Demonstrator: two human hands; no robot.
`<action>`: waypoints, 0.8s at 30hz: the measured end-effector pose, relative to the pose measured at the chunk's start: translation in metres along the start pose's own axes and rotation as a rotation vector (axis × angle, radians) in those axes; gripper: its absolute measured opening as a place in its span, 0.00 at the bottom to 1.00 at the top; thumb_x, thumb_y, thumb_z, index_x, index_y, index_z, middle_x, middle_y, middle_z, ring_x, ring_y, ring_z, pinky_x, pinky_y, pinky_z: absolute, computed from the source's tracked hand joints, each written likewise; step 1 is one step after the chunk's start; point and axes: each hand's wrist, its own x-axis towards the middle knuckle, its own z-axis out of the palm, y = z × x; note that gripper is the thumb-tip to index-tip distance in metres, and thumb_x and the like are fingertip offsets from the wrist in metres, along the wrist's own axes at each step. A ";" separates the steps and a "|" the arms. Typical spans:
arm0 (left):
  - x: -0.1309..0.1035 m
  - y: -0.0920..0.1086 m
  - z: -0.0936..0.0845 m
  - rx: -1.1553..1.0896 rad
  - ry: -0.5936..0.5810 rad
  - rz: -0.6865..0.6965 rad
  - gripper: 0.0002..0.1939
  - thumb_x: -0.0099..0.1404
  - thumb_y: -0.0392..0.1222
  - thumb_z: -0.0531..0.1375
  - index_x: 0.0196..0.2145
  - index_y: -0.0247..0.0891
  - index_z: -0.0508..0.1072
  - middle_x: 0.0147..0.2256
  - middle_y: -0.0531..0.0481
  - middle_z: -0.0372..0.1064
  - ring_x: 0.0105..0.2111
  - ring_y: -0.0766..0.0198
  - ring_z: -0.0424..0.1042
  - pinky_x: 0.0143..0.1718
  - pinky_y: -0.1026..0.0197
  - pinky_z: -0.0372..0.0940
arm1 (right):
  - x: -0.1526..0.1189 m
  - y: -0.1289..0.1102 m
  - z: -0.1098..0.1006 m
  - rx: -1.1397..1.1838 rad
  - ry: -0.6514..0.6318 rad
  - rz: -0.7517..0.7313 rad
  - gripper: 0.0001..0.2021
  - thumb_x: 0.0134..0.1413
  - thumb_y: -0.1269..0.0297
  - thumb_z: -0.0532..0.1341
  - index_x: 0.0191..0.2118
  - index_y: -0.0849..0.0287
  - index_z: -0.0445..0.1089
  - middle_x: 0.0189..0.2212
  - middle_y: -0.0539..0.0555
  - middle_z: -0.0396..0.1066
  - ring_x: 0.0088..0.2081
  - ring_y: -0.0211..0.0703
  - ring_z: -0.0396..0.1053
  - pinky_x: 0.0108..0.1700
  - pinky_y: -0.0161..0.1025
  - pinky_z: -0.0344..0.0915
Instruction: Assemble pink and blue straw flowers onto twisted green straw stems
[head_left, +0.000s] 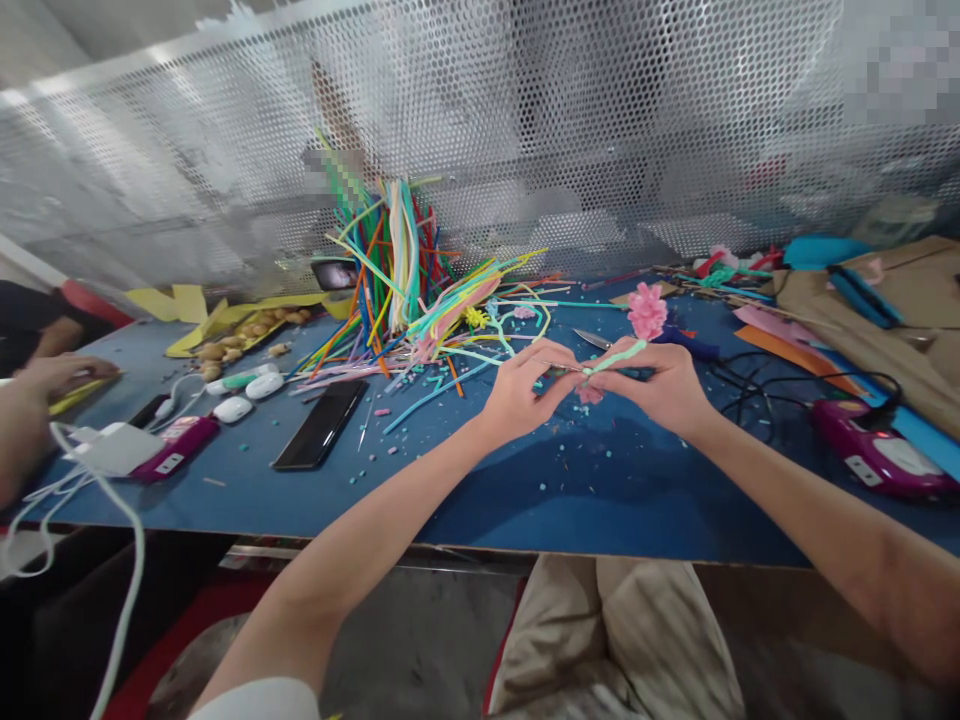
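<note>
A fluffy pink flower (647, 311) made of pipe cleaner rises above my hands on a light green fuzzy stem (625, 354). My right hand (664, 388) is closed, its thumb and fingers pinching that stem. From the left, my left hand (529, 390) pinches the stem's end, and its fingertips almost meet those of the right. A second bit of pink (590, 393) shows just under the fingertips, partly covered. Something thin and dark lies along the fingers of both hands, too small to make out.
Behind my hands is a large heap of coloured pipe cleaners (405, 270). A black phone (321, 425) lies to the left, near a purple power strip (178, 447). Another purple power strip (881, 450) with black cables sits right. A co-worker's hand (64, 380) rests at far left.
</note>
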 end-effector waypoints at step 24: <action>-0.003 0.011 0.004 0.353 -0.125 -0.169 0.06 0.70 0.41 0.60 0.42 0.39 0.76 0.35 0.52 0.77 0.30 0.71 0.73 0.31 0.67 0.64 | 0.002 0.008 -0.003 -0.290 0.215 0.047 0.06 0.55 0.58 0.69 0.29 0.49 0.82 0.26 0.51 0.79 0.33 0.49 0.75 0.43 0.50 0.70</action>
